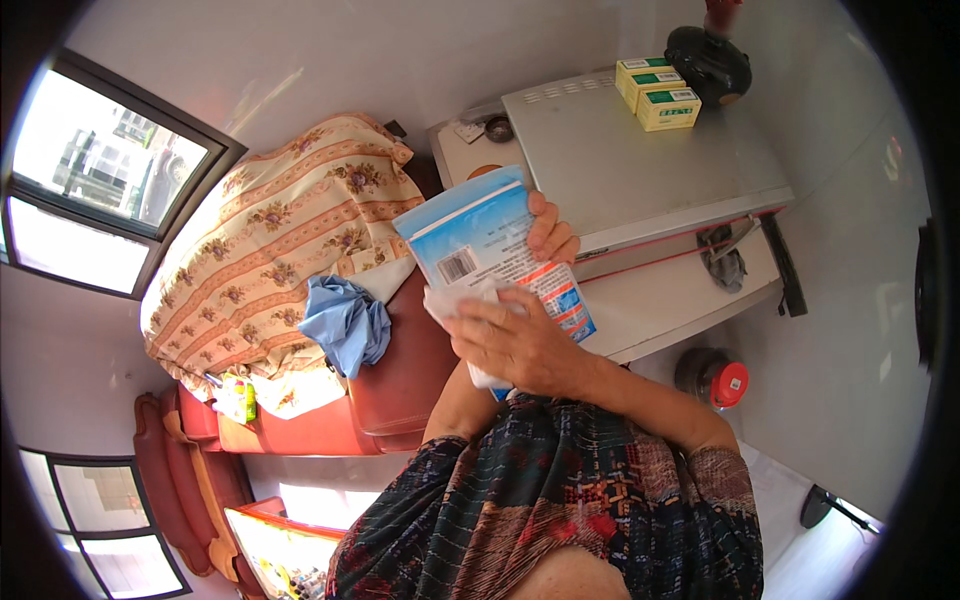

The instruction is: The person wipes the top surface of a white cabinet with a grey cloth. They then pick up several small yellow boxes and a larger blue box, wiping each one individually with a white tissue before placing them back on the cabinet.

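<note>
Dark patterned short sleeves, red, blue, brown print; bare forearms.

The blue-and-white packet looks like glossy plastic film, the white wad soft tissue or cloth (hard to tell). The sofa is smooth reddish leather under a matt floral cloth; the grey cabinet top seems metal.
</note>
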